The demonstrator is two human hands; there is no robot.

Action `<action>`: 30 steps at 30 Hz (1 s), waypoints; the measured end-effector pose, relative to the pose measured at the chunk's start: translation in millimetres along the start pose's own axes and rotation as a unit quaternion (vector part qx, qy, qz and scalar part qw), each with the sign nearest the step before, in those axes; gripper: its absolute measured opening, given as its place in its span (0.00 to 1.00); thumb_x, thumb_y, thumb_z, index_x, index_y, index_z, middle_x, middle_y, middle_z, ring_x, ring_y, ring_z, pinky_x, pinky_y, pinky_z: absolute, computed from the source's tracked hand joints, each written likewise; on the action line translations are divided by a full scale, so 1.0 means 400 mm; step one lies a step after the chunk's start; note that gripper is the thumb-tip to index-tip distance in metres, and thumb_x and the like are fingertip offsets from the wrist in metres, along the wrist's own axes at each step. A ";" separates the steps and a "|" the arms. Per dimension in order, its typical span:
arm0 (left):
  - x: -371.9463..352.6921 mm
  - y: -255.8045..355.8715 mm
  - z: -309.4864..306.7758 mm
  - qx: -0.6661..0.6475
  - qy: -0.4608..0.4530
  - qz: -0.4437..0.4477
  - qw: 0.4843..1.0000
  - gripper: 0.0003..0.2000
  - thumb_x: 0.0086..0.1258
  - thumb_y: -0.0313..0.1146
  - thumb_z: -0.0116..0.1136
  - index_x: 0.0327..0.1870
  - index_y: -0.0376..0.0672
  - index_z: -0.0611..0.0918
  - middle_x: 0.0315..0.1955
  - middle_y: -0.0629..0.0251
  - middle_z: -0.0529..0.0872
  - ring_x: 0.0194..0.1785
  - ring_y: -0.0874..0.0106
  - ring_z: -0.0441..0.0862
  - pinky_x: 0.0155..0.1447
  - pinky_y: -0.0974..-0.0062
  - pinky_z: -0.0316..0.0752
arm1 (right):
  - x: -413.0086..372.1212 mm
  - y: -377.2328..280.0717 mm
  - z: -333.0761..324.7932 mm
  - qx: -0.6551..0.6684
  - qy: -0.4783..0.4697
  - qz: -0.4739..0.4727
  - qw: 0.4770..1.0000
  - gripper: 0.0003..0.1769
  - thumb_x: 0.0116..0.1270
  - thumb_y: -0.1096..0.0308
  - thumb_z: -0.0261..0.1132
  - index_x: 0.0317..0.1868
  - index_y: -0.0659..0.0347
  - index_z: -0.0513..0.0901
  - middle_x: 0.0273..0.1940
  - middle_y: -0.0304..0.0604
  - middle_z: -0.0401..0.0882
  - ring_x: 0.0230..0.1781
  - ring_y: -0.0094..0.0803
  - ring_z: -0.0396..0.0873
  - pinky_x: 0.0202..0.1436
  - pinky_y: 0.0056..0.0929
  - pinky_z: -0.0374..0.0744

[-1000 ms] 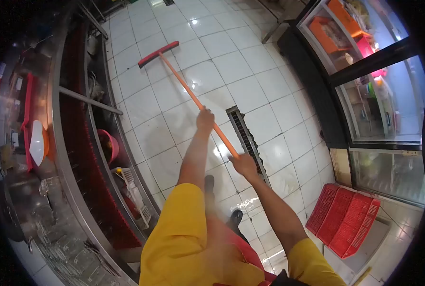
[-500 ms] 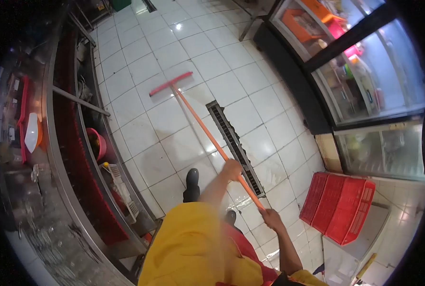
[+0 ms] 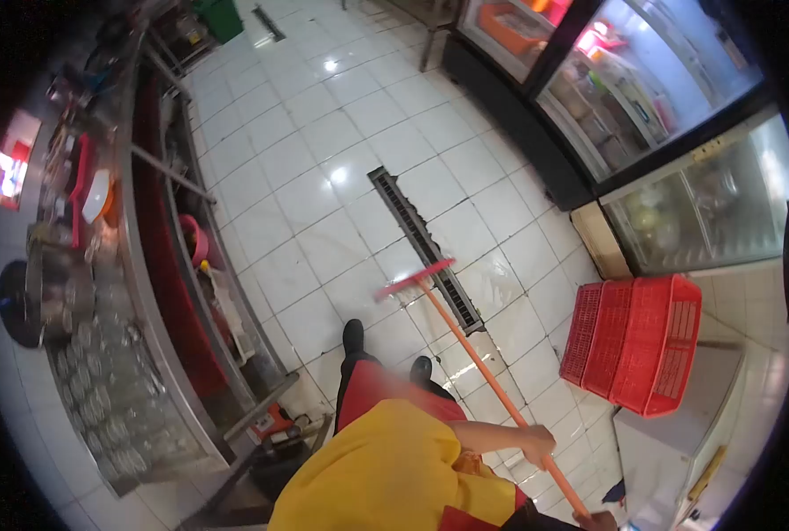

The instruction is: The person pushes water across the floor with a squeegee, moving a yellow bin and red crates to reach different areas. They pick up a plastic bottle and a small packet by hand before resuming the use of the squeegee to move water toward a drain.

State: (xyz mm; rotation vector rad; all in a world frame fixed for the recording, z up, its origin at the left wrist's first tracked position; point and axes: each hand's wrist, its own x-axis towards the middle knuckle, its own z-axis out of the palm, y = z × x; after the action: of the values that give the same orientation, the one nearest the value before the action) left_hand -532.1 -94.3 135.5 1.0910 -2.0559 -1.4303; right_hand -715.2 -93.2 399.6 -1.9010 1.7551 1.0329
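My left hand [image 3: 534, 444] is wrapped round the orange handle of a floor squeegee [image 3: 479, 361]. Lower down, at the bottom edge of the view, my right hand [image 3: 596, 521] grips the same handle near its end; only part of this hand shows. The squeegee's pink-red head [image 3: 415, 279] lies across the narrow floor drain grate [image 3: 425, 248], a short way in front of my black boots [image 3: 353, 336]. White floor tiles [image 3: 324, 239] surround it, with wet, shiny patches beside the drain.
Red plastic crates [image 3: 638, 345] rest on a white surface at right, below glass-door fridges [image 3: 625, 88]. Along the left runs a metal counter [image 3: 195, 416] bearing several glasses [image 3: 102, 389] and a pan [image 3: 23, 303]. A green bin [image 3: 219, 19] stands far off.
The squeegee has been drawn back toward me and to the right, its head now at the drain. Both hands moved down and right with the handle. The camera view has shifted slightly.
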 end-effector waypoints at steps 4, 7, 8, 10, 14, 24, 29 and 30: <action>0.069 0.013 0.063 0.028 0.088 0.053 0.994 0.19 0.44 0.50 0.60 0.21 0.40 0.82 0.23 0.56 0.82 0.31 0.60 0.81 0.37 0.63 0.74 | -0.015 0.074 -0.026 0.063 -0.071 0.094 0.991 0.21 0.56 0.53 0.64 0.28 0.67 0.81 0.18 0.46 0.75 0.22 0.32 0.72 0.29 0.31 0.70; -0.045 -0.068 -0.045 0.041 0.060 0.001 0.997 0.17 0.43 0.47 0.61 0.21 0.39 0.82 0.22 0.55 0.82 0.31 0.59 0.81 0.38 0.63 0.75 | 0.062 -0.020 0.009 0.014 0.023 -0.048 0.999 0.17 0.57 0.58 0.64 0.28 0.68 0.80 0.15 0.39 0.72 0.18 0.28 0.69 0.22 0.29 0.68; -0.122 -0.106 -0.104 0.038 0.037 -0.030 0.998 0.16 0.42 0.46 0.61 0.21 0.39 0.82 0.22 0.55 0.82 0.31 0.60 0.81 0.38 0.63 0.74 | 0.075 -0.122 0.021 -0.003 0.056 -0.091 0.994 0.17 0.58 0.58 0.64 0.27 0.68 0.80 0.14 0.39 0.71 0.17 0.27 0.68 0.20 0.28 0.67; -0.243 -0.276 -0.169 0.091 0.052 -0.090 0.990 0.14 0.41 0.45 0.62 0.19 0.42 0.82 0.21 0.59 0.82 0.29 0.62 0.80 0.36 0.63 0.74 | 0.250 -0.265 0.129 -0.035 0.088 -0.101 0.990 0.29 0.49 0.45 0.66 0.10 0.65 0.73 0.07 0.38 0.65 0.10 0.24 0.66 0.14 0.32 0.62; -0.562 -0.793 -0.289 0.234 0.200 -0.229 0.923 0.11 0.37 0.41 0.65 0.21 0.47 0.82 0.24 0.60 0.82 0.34 0.60 0.80 0.35 0.60 0.72 | 0.472 -0.817 0.286 0.054 0.028 -0.260 0.964 0.30 0.55 0.46 0.62 0.15 0.69 0.74 0.09 0.48 0.63 0.13 0.27 0.67 0.18 0.36 0.64; -1.713 -1.395 -0.640 0.405 0.346 -0.627 0.569 0.08 0.58 0.30 0.51 0.36 0.47 0.81 0.41 0.69 0.78 0.53 0.72 0.71 0.56 0.73 0.65 | 0.394 -2.227 0.570 0.232 -0.269 -0.406 0.842 0.24 0.66 0.60 0.50 0.62 0.56 0.61 0.14 0.37 0.65 0.08 0.23 0.62 0.09 0.24 0.65; -1.763 -1.323 -0.591 0.285 0.286 -0.629 0.665 0.07 0.57 0.31 0.53 0.35 0.50 0.82 0.41 0.68 0.79 0.56 0.71 0.69 0.64 0.69 0.56 | 0.484 -2.211 0.658 0.121 -0.104 -0.551 0.819 0.21 0.64 0.61 0.51 0.57 0.58 0.67 0.28 0.60 0.76 0.29 0.54 0.77 0.30 0.43 0.75; -1.732 -1.305 -0.589 0.274 0.268 -0.636 0.670 0.07 0.56 0.32 0.54 0.35 0.50 0.82 0.40 0.68 0.79 0.55 0.70 0.69 0.65 0.66 0.53 | 0.521 -2.182 0.635 0.100 -0.062 -0.593 0.797 0.20 0.64 0.61 0.51 0.56 0.56 0.68 0.30 0.62 0.76 0.33 0.57 0.76 0.34 0.46 0.75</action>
State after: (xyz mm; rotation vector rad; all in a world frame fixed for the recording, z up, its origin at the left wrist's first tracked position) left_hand 248.4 220.7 -179.6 3.1012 -1.1106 -0.5565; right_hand 48.1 82.6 -106.3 -2.1199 0.2982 0.4064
